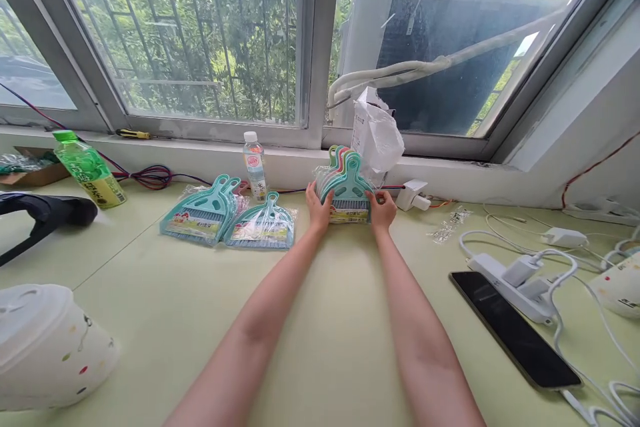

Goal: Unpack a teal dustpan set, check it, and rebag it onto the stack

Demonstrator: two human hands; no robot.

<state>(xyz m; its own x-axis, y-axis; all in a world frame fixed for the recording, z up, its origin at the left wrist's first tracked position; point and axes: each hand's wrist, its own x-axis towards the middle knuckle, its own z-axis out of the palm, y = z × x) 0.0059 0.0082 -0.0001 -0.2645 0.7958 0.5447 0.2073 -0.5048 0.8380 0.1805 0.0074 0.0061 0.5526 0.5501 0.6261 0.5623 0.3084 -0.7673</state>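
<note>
A stack of several plastic-wrapped mini dustpan-and-brush sets (347, 187), teal on top with pink, green and orange ones behind, stands at the far side of the pale green table (320, 320). My left hand (317, 208) grips the stack's left edge. My right hand (383, 207) grips its right edge, fingers curled on the wrapping. Both arms reach straight ahead. Two more wrapped teal sets lie flat to the left, one (201, 215) beside the other (262, 227).
A small water bottle (255, 165) stands behind the flat sets and a green drink bottle (90, 169) leans at the far left. A white bag (376, 133), a power strip (520, 280) with cables, a dark phone (515, 327) and a white lidded container (50, 347) lie around.
</note>
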